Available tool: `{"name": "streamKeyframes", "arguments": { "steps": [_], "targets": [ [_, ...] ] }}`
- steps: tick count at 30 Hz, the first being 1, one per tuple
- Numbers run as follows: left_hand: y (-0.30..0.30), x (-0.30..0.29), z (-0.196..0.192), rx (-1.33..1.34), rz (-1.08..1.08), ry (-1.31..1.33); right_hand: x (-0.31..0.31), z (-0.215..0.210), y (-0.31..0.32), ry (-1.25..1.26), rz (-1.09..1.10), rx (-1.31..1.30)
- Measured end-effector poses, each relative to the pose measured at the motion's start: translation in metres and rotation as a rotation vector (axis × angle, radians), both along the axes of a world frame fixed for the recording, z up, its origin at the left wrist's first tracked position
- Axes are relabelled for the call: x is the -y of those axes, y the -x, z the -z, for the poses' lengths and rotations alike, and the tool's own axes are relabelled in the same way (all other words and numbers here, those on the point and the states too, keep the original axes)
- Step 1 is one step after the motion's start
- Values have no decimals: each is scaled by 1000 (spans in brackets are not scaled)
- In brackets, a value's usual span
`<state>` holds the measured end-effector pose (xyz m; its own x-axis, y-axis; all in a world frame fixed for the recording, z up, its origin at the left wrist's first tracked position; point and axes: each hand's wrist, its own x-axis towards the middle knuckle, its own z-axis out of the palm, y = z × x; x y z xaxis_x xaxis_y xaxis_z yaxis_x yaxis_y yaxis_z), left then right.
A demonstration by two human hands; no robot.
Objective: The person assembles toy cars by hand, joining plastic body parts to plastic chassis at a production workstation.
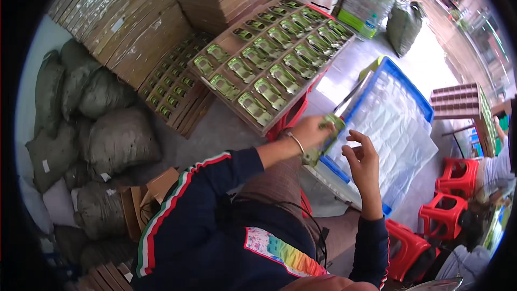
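Between my knees and a blue-rimmed crate (328,170), my left hand (312,132) grips a green toy car body (312,153), slightly blurred. Its lower end hangs below the fingers. My right hand (363,159) is raised just to the right of it, over the crate's near side. Its thumb and fingers are bent with a gap between them, and nothing shows in them. In front of my left hand lies a brown divided tray (237,46) with rows of similar green car bodies (269,92).
Crinkled translucent plastic sheeting (393,129) covers the crate. Stacked cardboard trays (124,21) stand at far left, a lower tray stack (171,83) beside them. Filled dark sacks (121,140) line the left wall. Red stools (444,215) and other people are at right.
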<state>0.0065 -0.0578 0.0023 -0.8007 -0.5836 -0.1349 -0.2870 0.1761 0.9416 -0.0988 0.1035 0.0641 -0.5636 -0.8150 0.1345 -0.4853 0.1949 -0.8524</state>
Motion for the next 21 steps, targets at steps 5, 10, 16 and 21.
{"name": "streamKeyframes", "arguments": {
  "steps": [5, 10, 16, 21],
  "targets": [
    [-20, 161, 32, -297, -479, -398, -5, 15, 22, -143, 60, 122],
    [-71, 386, 116, -357, -1018, -294, -29, 43, 48, -182, 186, 370],
    [-59, 446, 102, 11, -1167, -126, -56, 45, 68, -229, 429, 498],
    [-72, 469, 106, 619, -1019, 132, -37, 42, 84, -213, 428, 529]
  ]
}}
